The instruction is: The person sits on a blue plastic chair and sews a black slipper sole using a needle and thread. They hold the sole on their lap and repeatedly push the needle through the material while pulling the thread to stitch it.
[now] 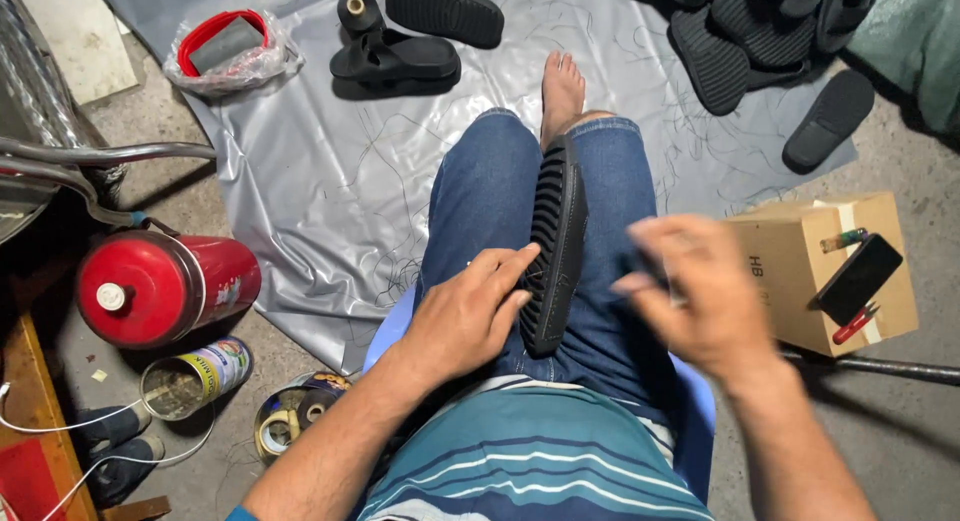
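A black ridged sandal sole (556, 236) stands on its edge between my thighs, on my blue jeans. My left hand (468, 316) lies flat against its left side, with the fingers touching the ridged tread. Just right of the sole, my right hand (700, 296) hovers over my right thigh and is blurred by motion. Its fingers seem curled around something small and dark that I cannot make out.
A grey plastic sheet (330, 171) covers the floor ahead, with black sandals (395, 56) and a pile of soles (750, 31) on it. A cardboard box (790, 271) with a phone (858, 278) on top stands at right. A red cylinder (160, 286) and open tins (190, 381) are at left.
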